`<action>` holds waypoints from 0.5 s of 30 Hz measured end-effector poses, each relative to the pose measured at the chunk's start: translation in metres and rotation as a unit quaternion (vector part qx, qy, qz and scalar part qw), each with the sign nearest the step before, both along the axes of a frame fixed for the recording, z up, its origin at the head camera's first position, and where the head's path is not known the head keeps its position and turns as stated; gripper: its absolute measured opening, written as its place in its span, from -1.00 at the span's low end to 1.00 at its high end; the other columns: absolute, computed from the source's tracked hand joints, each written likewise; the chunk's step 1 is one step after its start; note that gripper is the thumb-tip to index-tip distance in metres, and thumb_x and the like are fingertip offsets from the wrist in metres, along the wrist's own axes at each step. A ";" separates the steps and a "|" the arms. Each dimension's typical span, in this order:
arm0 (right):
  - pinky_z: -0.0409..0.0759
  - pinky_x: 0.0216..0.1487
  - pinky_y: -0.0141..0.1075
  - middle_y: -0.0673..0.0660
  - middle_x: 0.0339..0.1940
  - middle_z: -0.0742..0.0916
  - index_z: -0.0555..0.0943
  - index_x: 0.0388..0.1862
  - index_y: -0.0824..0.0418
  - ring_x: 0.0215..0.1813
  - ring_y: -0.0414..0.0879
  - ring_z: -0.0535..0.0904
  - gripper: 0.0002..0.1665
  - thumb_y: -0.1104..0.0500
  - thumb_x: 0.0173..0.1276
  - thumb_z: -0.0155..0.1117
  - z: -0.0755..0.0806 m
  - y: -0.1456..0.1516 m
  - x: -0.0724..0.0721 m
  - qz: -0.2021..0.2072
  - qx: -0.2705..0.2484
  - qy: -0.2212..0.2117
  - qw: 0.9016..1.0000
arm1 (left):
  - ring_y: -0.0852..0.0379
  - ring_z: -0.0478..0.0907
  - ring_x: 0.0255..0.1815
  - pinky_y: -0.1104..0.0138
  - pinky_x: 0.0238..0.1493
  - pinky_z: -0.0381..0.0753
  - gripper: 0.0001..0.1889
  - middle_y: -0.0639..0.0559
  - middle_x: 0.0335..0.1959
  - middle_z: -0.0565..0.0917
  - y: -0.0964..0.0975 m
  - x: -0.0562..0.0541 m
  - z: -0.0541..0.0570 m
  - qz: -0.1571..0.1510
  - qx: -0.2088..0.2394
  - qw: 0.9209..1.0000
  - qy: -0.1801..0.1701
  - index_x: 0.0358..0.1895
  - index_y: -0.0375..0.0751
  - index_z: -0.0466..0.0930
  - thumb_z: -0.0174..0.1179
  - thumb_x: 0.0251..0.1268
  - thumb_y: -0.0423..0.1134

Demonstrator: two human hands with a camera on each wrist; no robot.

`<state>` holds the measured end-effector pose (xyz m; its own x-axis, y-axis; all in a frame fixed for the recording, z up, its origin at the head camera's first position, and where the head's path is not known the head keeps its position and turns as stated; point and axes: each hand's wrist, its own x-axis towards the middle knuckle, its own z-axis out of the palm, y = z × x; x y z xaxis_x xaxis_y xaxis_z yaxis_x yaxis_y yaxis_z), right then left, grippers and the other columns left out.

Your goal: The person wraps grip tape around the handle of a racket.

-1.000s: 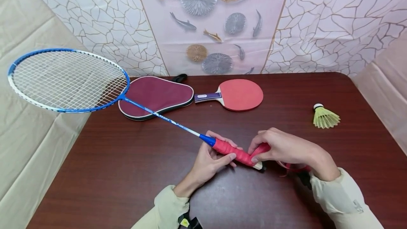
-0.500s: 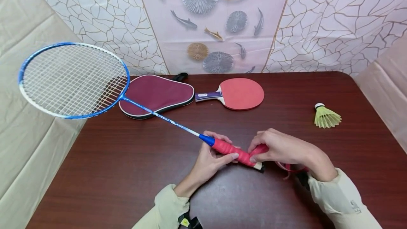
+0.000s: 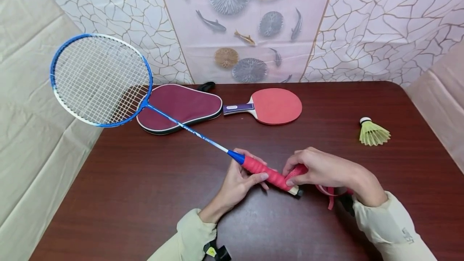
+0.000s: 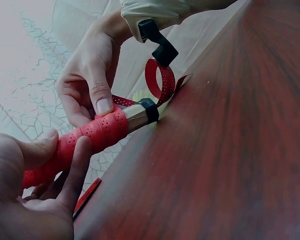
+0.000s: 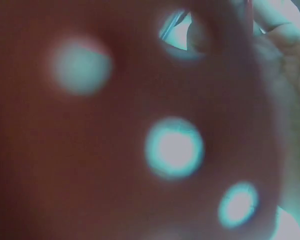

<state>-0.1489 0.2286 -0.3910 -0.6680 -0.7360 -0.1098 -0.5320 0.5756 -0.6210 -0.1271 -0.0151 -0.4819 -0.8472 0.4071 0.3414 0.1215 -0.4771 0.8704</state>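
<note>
A blue and white badminton racket [image 3: 203, 137] slants across the head view, its strung head raised at the left. Red perforated grip tape [image 4: 112, 127] is wound round most of its handle. Bare pale wood [image 4: 136, 117] and a dark end cap [image 4: 150, 110] show at the butt. My left hand [image 3: 233, 186] holds the wrapped handle between thumb and fingers. Near the butt, my right hand [image 3: 326, 166] pinches the tape against the handle. The tape's loose tail [image 4: 165, 82] curls below the right wrist. Blurred, holed tape fills most of the right wrist view.
Behind the racket lie a maroon paddle case [image 3: 181, 106] and a red table tennis paddle [image 3: 277, 106]. A yellow shuttlecock [image 3: 373, 133] lies at the right on the dark wooden table [image 3: 145, 196]. Patterned cloth [image 3: 246, 23] hangs along the table's back edge.
The racket's head has swung to the right and up, its face turning as the handle rolls. The loose tape end hangs lower. Both hands stay almost in place.
</note>
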 end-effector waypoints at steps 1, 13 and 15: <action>0.58 -0.18 -0.36 -0.21 -0.28 0.66 0.72 -0.19 -0.11 -0.24 -0.30 0.56 -0.83 0.01 0.23 0.47 0.000 0.000 0.000 0.001 0.001 0.001 1.000 | -0.58 0.56 -0.37 -0.15 -0.42 0.63 -0.47 -0.67 0.02 0.39 0.000 0.000 0.000 -0.006 0.001 1.000 0.000 0.13 -0.45 0.03 0.19 0.28 -0.58; 0.55 -0.32 -0.40 -0.23 -0.41 0.63 0.72 -0.31 -0.13 -0.37 -0.32 0.53 -0.88 -0.03 0.20 0.50 -0.001 -0.006 0.001 0.006 0.008 0.029 1.000 | -0.45 0.62 -0.14 -0.14 -0.27 0.65 -0.44 -0.66 0.01 0.40 0.003 0.000 0.001 0.010 0.014 1.000 0.005 0.18 -0.51 0.04 0.17 0.22 -0.67; 0.55 -0.32 -0.40 -0.23 -0.41 0.63 0.71 -0.33 -0.13 -0.37 -0.32 0.53 -0.88 -0.02 0.18 0.51 -0.001 -0.005 0.001 0.002 0.008 0.034 0.999 | -0.37 0.66 -0.23 -0.09 -0.26 0.66 -0.39 -0.57 -0.02 0.49 0.003 0.000 0.002 0.042 -0.021 0.999 0.007 0.23 -0.45 0.16 0.26 0.16 -0.64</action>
